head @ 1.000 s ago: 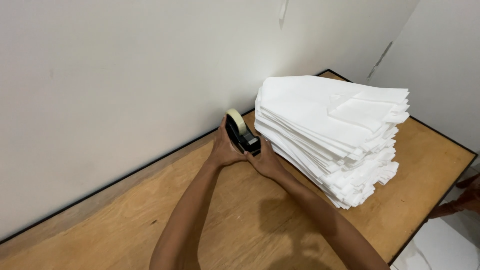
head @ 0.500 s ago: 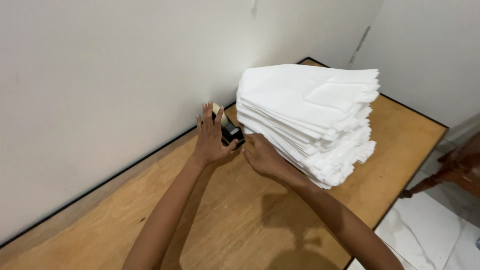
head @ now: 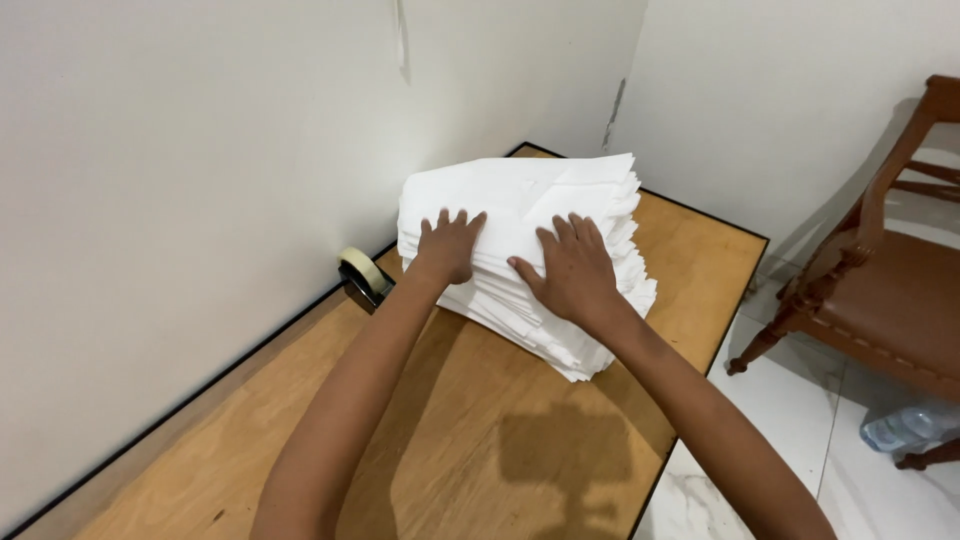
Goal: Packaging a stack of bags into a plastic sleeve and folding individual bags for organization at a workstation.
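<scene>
**Both palms flat on a thick pile of white sheets**

The tall stack of white, thin folded sheets sits at the far end of the plywood table, close to the corner where two pale, matte walls meet. Its top is smooth and flat; its near side shows many fine layered edges, slightly ragged and stepped, with the lower layers jutting toward the table's right edge. Whether the sheets are paper or cloth cannot be told.

The left hand lies on the near left part of the top, fingers spread and open, gripping nothing. The right hand lies beside it, also open and flat, thumb pointing toward the left hand; its palm hides part of the pile's front edge.

Just left of the stack, against the wall, stands a black tape dispenser with a pale roll, apart from both hands. The table has a warm wood grain and a dark rim. At right, a brown wooden chair is cut off by the frame, on glossy white marbled floor tiles.
</scene>
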